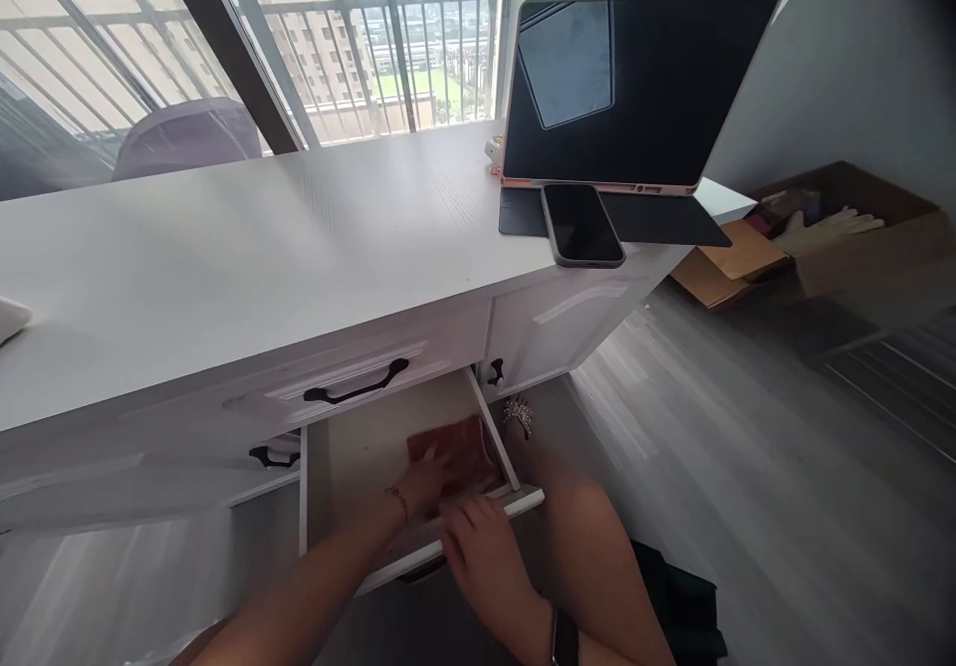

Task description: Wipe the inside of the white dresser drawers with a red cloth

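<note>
A white desk drawer (351, 447) stands pulled out below the desktop. Inside it, at the right, lies a flat reddish-brown pouch or wallet (467, 447). My left hand (425, 477) reaches into the drawer and rests on the pouch's left edge, fingers curled on it. My right hand (482, 547) lies over the drawer's front panel (523, 500), fingers bent over its rim. A bracelet sits on my left wrist and a dark watch on my right.
On the white desk (261, 238) a tablet (634, 89) stands in a keyboard case, with a phone (583, 225) lying in front. Closed drawers with black handles (358, 387) sit above. An open cardboard box (843, 228) holding a glove stands on the floor at right. My knee is below.
</note>
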The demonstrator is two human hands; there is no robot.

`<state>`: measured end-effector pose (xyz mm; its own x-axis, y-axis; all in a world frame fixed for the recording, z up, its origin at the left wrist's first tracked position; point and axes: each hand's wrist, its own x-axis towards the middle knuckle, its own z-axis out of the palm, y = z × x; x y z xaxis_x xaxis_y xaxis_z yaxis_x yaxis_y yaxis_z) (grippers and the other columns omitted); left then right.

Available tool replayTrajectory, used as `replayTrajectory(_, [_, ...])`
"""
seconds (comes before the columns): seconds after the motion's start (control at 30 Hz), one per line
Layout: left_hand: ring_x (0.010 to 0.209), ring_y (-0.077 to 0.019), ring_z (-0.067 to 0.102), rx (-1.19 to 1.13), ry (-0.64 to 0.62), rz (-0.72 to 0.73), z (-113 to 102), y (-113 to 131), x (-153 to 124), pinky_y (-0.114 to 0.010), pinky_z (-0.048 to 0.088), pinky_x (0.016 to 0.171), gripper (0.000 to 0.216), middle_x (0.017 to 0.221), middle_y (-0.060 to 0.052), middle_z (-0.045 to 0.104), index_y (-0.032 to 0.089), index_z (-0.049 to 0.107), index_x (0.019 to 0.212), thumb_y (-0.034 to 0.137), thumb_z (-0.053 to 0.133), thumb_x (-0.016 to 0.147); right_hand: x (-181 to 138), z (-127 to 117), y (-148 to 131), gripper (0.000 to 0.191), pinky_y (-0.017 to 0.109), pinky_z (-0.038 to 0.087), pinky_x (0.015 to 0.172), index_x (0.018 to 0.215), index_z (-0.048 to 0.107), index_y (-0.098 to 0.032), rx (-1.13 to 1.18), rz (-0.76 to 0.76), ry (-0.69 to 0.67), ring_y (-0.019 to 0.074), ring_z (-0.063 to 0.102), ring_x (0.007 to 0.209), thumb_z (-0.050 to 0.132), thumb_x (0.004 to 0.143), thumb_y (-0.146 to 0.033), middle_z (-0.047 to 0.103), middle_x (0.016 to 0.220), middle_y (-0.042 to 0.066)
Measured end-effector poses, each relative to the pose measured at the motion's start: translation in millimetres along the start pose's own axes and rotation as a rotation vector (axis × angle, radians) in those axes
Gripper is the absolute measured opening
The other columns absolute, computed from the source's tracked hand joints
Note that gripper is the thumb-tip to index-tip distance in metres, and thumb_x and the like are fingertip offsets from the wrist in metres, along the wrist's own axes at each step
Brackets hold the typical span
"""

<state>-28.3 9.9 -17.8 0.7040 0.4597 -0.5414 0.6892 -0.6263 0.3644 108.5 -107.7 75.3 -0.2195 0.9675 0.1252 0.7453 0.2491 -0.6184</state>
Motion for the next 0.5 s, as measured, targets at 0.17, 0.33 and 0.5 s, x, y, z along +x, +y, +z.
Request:
replayTrajectory(0.17, [0.138,-0.0432,0.013,-0.078,0.124,-0.102,-18.8,-17.6,11.1,-0.059,0.023,0.105,0.057,0.155,-0.005,0.024,0.034,0.045,0.137,0.028,0.052,0.081,1.9,-1.0,-0.1,0.014,0.035,0.037,0.078,0.080,0.062,-0.021,-0.086,-0.012,-0.176,0.0190,0.054,0.081,0.052,0.089,-0.020,0.063,0.080,0.002])
replayTrajectory(0.33, [0.137,-0.0422,0.017,-0.126,0.206,-0.175,-55.4,-44.4,26.7,-0.057,0.018,0.107,0.064,0.152,-0.007,0.029,0.031,0.046,0.137,0.041,0.059,0.075,3.9,-4.8,-1.0,0.014,0.034,0.035,0.078,0.078,0.061,-0.022,-0.062,0.005,-0.217,0.0181,0.054,0.083,0.053,0.089,-0.018,0.063,0.081,0.000])
replayTrajectory(0.5, [0.128,-0.0387,0.036,-0.286,0.332,-0.260,-81.0,-67.7,32.3,-0.052,0.030,0.102,0.067,0.145,-0.013,0.040,0.023,0.040,0.140,0.030,0.056,0.076,3.3,-2.6,1.3,0.013,0.034,0.034,0.075,0.078,0.061,-0.021,-0.044,0.004,-0.211,0.0182,0.053,0.080,0.054,0.088,-0.017,0.063,0.080,0.002])
